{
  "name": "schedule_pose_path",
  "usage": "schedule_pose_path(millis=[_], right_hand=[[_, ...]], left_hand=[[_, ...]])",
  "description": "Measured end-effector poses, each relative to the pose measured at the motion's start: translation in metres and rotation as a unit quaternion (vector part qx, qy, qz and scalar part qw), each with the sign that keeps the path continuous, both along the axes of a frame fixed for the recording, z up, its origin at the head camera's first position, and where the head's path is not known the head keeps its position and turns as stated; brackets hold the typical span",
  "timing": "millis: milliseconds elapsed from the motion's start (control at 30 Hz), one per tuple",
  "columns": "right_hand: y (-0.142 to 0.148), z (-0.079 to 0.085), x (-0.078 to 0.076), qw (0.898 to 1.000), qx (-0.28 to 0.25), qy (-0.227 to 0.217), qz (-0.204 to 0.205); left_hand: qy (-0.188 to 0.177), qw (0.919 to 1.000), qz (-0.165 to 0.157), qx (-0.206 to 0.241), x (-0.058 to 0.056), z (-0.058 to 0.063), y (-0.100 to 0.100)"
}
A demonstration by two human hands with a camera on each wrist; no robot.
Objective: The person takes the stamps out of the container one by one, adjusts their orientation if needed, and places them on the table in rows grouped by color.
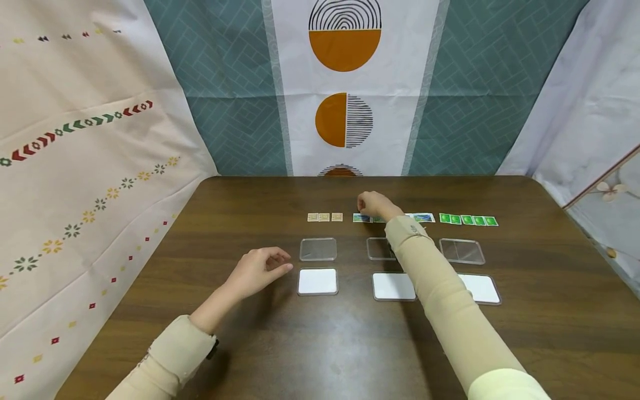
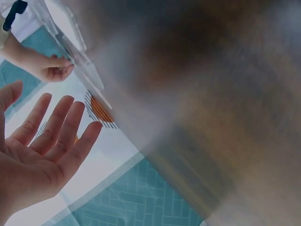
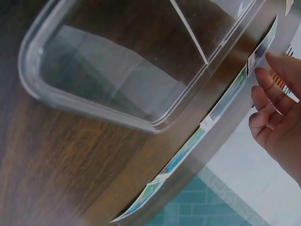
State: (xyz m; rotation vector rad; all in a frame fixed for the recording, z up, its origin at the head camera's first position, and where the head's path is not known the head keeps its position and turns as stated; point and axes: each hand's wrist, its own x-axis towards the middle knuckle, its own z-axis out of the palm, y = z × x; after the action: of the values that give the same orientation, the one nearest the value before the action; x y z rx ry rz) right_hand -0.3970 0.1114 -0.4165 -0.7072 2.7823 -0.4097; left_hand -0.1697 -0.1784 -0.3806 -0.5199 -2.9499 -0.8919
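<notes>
My right hand reaches to the left end of a row of blue-green stamps. Its fingers are loosely bent in the right wrist view, with thumb and index tips close to one stamp; whether they touch it is unclear, and no stamp is seen lifted. The right hand and sleeve cover part of the row. My left hand hovers left of a clear plastic lid and a white rectangle in a clear case, holding nothing. The left wrist view shows its fingers spread and relaxed.
Tan stamps lie left of the blue-green row, green stamps right of it. Two more clear lids and two more white-filled cases line up nearer on the wooden table. Patterned cloths hang behind.
</notes>
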Motion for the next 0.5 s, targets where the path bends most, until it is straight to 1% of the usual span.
schedule_pose_path(millis=[67,133,200,233,267,367,500], right_hand=[[0.001,-0.004,-0.005,1.000,0.001,-0.003,0.004],[0.002,-0.002,-0.004,1.000,0.002,-0.002,0.007],[0.004,0.004,0.003,1.000,0.000,-0.002,0.007],[0.002,0.013,0.012,1.000,0.011,-0.013,-0.004],[0.004,0.016,0.016,1.000,0.008,-0.010,0.000],[0.011,0.022,0.027,1.000,-0.010,0.003,0.002],[0.020,0.026,0.035,0.999,-0.032,0.003,-0.003]], left_hand=[[0.004,1.0000,0.000,-0.005,-0.002,0.002,0.000],[0.006,0.9999,0.000,-0.009,-0.004,0.004,0.000],[0.008,0.9999,-0.005,-0.012,-0.006,0.004,0.001],[0.009,0.9998,-0.006,-0.014,-0.007,0.004,0.001],[0.008,0.9998,-0.005,-0.016,-0.007,0.004,0.002],[0.012,0.9996,-0.007,-0.024,-0.010,0.004,0.002],[0.019,0.9992,-0.008,-0.033,-0.015,0.005,0.002]])
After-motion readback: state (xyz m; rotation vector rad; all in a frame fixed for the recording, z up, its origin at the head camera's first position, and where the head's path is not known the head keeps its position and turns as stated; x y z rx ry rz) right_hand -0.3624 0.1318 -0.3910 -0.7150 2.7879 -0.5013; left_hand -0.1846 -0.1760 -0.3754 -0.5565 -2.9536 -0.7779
